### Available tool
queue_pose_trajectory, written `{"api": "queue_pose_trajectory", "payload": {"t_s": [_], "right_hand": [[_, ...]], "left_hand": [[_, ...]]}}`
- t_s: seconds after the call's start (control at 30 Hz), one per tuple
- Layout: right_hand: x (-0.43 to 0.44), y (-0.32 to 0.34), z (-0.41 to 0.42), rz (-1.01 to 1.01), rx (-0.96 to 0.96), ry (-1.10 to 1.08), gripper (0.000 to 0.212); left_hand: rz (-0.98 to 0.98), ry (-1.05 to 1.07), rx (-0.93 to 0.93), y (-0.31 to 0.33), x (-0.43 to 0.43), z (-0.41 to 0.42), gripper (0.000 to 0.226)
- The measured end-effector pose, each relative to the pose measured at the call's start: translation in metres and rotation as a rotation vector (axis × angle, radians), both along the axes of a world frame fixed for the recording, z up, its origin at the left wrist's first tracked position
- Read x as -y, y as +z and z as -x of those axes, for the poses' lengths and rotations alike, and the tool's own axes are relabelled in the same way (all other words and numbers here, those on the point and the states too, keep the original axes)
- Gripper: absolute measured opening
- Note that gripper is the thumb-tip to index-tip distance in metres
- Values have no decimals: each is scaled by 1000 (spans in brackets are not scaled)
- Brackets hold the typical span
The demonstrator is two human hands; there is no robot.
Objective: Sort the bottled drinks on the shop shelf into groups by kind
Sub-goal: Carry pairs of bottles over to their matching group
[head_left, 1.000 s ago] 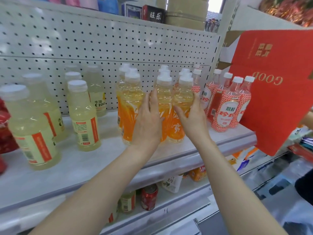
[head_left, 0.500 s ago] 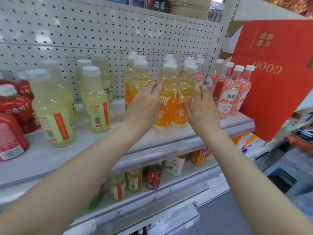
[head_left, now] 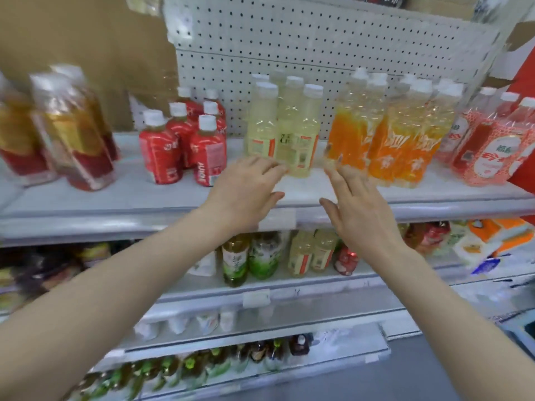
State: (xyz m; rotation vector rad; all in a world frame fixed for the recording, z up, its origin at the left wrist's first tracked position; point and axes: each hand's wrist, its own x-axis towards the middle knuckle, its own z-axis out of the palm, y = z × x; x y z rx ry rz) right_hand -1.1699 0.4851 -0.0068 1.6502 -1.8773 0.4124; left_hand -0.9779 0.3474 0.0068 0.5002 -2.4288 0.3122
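On the grey shelf (head_left: 115, 206) stand groups of bottles: amber tea bottles (head_left: 72, 131) at the left, red-labelled bottles (head_left: 185, 143), pale yellow bottles (head_left: 285, 125), orange bottles (head_left: 390, 131) and pink-patterned bottles (head_left: 489, 143) at the right. My left hand (head_left: 246, 192) hovers open at the shelf's front, fingertips near the base of the pale yellow bottles. My right hand (head_left: 356, 206) is open too, fingers spread, in front of the gap between the pale yellow and orange groups. Neither hand holds anything.
A white pegboard (head_left: 318, 39) backs the shelf. Brown cardboard (head_left: 86, 53) stands at the upper left, a red box (head_left: 524, 82) at the far right. The lower shelf (head_left: 260, 287) holds green tea bottles, pale yellow bottles and a red can; more bottles lie below.
Both hands have let go of the orange bottles and drawn back toward the left, in front of the pale yellow group. The view has swung left, showing red and amber bottles.
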Motion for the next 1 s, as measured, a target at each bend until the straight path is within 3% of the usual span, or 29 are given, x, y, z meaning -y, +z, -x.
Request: {"api": "queue_pose_trajectory", "payload": {"t_s": [0.43, 1.0], "right_hand": [[74, -36, -295, -4, 90, 431, 53], [255, -20, -543, 49, 162, 806, 51]], "left_hand": [[-74, 361, -14, -25, -4, -333, 44], [-66, 789, -127, -24, 96, -590, 47]]}}
